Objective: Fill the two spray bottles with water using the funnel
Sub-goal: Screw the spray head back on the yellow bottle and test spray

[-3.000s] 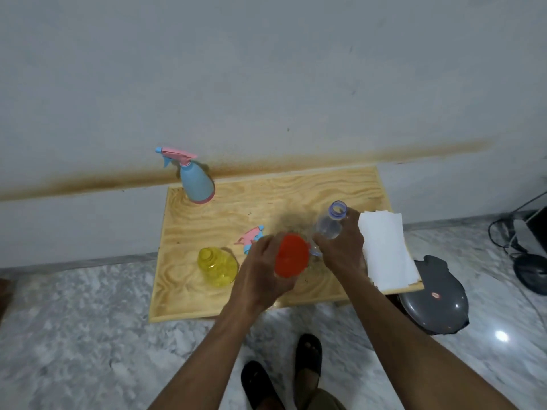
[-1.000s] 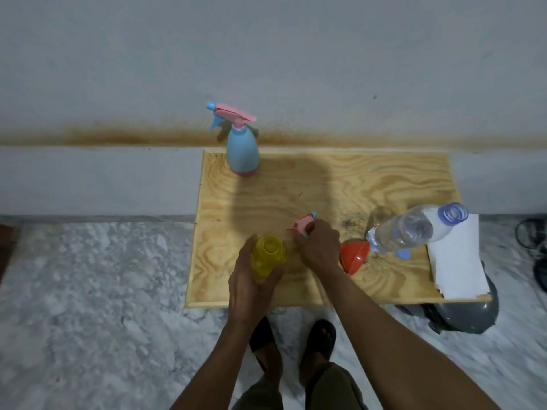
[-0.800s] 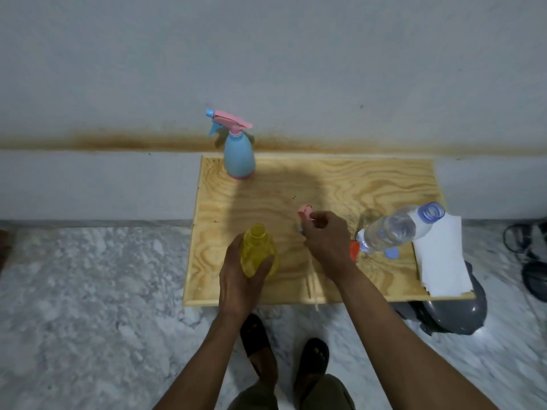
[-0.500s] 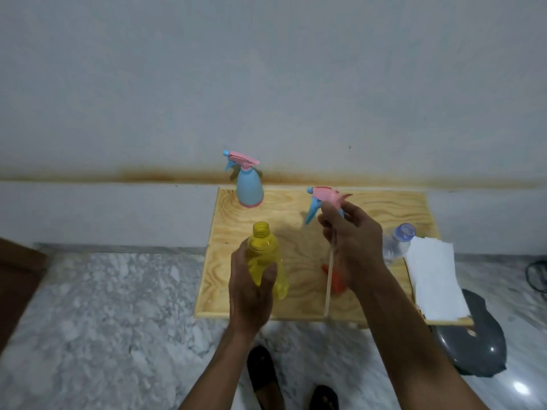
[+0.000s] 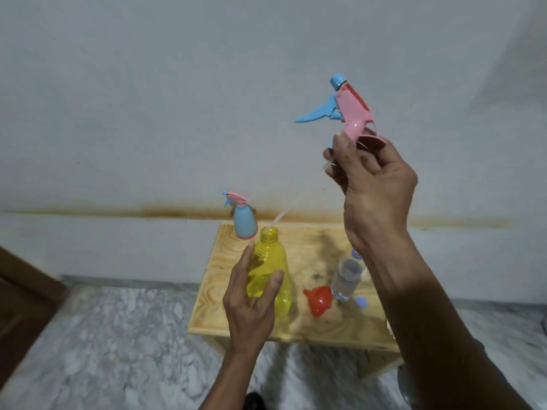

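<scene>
My left hand (image 5: 251, 309) grips the uncapped yellow spray bottle (image 5: 270, 270), held upright above the wooden table (image 5: 310, 241). High in the air, my right hand (image 5: 373, 184) holds the pink and blue spray head (image 5: 346, 105), and the tip of its thin dip tube (image 5: 285, 213) hangs just over the yellow bottle's mouth. The red funnel (image 5: 319, 300) lies on its side on the table. Beside it lies the clear water bottle (image 5: 346, 276), with its small blue cap (image 5: 361, 302) loose nearby. The blue spray bottle (image 5: 244, 218) with its head on stands at the back left corner.
The low wooden table stands against a grey wall with a brown stain line (image 5: 148, 210). Marble floor (image 5: 118, 335) surrounds it. A dark wooden edge (image 5: 23, 294) shows at the left. My right forearm hides the table's right side.
My right hand has picked the spray head off the table and raised it high, the dip tube trailing below. My left hand has lifted the yellow bottle. The funnel and water bottle were laid down earlier.
</scene>
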Tool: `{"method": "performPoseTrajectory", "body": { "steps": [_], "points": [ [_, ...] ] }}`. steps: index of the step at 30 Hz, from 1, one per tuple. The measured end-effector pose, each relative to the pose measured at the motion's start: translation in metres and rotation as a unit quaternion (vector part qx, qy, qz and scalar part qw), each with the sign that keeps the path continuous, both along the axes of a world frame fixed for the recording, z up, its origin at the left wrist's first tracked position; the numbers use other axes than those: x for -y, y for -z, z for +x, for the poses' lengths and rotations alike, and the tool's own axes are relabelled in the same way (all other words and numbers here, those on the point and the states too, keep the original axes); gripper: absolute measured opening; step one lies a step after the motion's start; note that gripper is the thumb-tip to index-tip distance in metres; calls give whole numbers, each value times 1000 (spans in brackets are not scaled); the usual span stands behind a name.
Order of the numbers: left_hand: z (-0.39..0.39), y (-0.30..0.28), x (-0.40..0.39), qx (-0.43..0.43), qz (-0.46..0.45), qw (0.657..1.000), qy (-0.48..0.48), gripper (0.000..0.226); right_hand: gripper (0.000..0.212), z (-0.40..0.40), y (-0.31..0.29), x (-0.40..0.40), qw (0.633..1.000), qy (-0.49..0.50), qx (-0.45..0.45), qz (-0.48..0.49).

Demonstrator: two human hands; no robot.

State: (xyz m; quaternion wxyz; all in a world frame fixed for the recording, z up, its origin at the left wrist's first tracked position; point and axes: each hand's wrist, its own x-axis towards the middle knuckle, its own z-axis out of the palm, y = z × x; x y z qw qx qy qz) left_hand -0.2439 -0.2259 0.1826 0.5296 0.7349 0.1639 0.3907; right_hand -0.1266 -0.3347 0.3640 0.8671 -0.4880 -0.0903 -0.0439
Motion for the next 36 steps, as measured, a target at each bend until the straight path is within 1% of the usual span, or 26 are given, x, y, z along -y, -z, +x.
{"method": "performPoseTrajectory", "body": {
  "steps": [4, 9, 12, 15, 17, 20, 24, 28, 31, 32, 34, 36],
  "points": [
    [-10, -3, 2, 3, 0, 1000, -9, 61, 19, -6, -4, 0, 1000, 1, 19, -14],
    [-10, -17, -2, 27, -6, 1000, -5, 60, 23, -8, -8, -10, 998, -3, 47, -52],
    [-6, -25, -12, 33, -3, 999, 5, 59, 21, -6, -17, -18, 998, 22, 56, -35],
    [-2, -30, -24, 34, 0, 999, 10, 56, 24, -1, -32, -25, 996, 44, 74, -13],
    [1, -31, -30, 36, 7, 999, 14, 57, 24, 2, -36, -30, 994, 52, 90, -28],
    [5, -37, -31, 43, 9, 999, 16, 58, 18, 4, -29, -37, 992, 25, 100, -73],
    [11, -46, -33, 50, 5, 999, 20, 62, 22, 0, -4, -49, 989, -46, 71, -119],
    [9, -48, -33, 53, 2, 998, 19, 62, 17, -12, 30, -57, 971, -134, 40, -193],
    [17, -52, -28, 48, -12, 999, 19, 61, 20, -16, 42, -51, 966, -183, 13, -182],
    [15, -51, -30, 49, -14, 999, 16, 60, 22, -17, 46, -51, 966, -190, -1, -174],
    [44, -47, -39, 38, -13, 995, 90, 59, 22, -2, 52, -47, 983, -113, -22, -146],
    [47, -43, -39, 29, 3, 995, 93, 57, 20, 1, 51, -44, 982, -124, -34, -140]
  ]
}}
